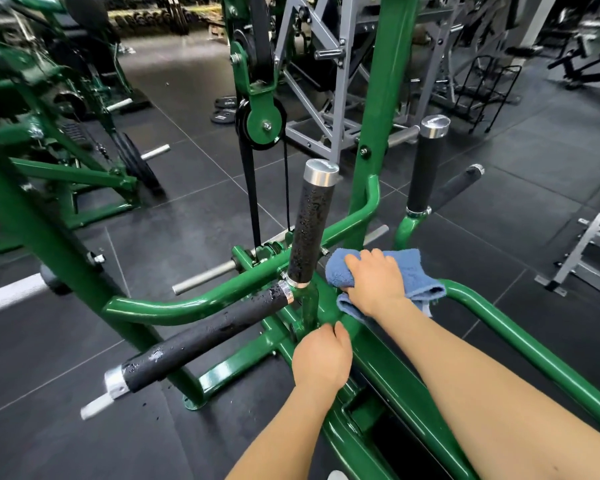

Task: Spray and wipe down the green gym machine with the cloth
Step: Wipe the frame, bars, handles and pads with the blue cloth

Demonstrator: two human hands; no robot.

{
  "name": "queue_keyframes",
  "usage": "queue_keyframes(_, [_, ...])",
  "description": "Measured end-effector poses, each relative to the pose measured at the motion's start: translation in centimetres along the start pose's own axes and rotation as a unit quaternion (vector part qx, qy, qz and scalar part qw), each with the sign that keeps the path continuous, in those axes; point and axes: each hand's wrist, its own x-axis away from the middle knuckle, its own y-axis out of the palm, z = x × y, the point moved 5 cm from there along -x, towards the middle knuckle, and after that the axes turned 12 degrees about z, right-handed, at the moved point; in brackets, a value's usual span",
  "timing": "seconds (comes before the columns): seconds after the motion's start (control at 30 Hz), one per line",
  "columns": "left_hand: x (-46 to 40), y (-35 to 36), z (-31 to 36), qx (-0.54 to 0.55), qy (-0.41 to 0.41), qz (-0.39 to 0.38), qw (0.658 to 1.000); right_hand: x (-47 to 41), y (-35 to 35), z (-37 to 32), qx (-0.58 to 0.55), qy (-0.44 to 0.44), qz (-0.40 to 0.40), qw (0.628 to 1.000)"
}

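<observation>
Green machine frame (pixel 368 216) fills the view on dark floor tiles (pixel 174 216). My right hand (pixel 374 282) grips the blue cloth (pixel 416 271) against a frame tube; my left hand (pixel 321 358) curls around the frame below the wet upright handle (pixel 309 233).

The right hand (pixel 374 282) covers the middle of the folded blue terry cloth (pixel 413 268), hiding the green steel frame of the gym machine (pixel 520 344) beneath it. The left hand (pixel 321 362) conceals its own fingertips and whatever it grips. Both forearms run off the bottom edge, and the far racks are blurred.
</observation>
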Motion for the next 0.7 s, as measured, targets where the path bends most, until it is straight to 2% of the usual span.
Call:
queue_keyframes(0.2, [0.2, 0.0, -0.4, 0.001, -0.005, -0.023, 1.000, 3.0, -0.8, -1.4, -0.062, -0.010, -0.020, 0.998])
queue_keyframes(0.4, [0.5, -0.2, -0.4, 0.007, -0.005, -0.007, 1.000, 2.8, 1.1, -0.9, -0.068, 0.130, 0.023, 0.989])
queue_keyframes(0.57, [0.1, -0.2, -0.4, 0.006, -0.007, 0.007, 1.000, 0.1, 1.9, -0.9, -0.047, 0.104, 0.013, 0.993])
queue_keyframes(0.63, [0.2, -0.2, -0.6, 0.003, -0.006, 0.014, 1.000, 0.1, 1.7, -0.5, -0.070, 0.085, 0.018, 0.994])
queue_keyframes(0.7, [0.3, -0.3, -0.7, 0.008, -0.006, 0.013, 1.000, 1.4, 1.0, 0.1, -0.120, 0.088, 0.056, 0.987])
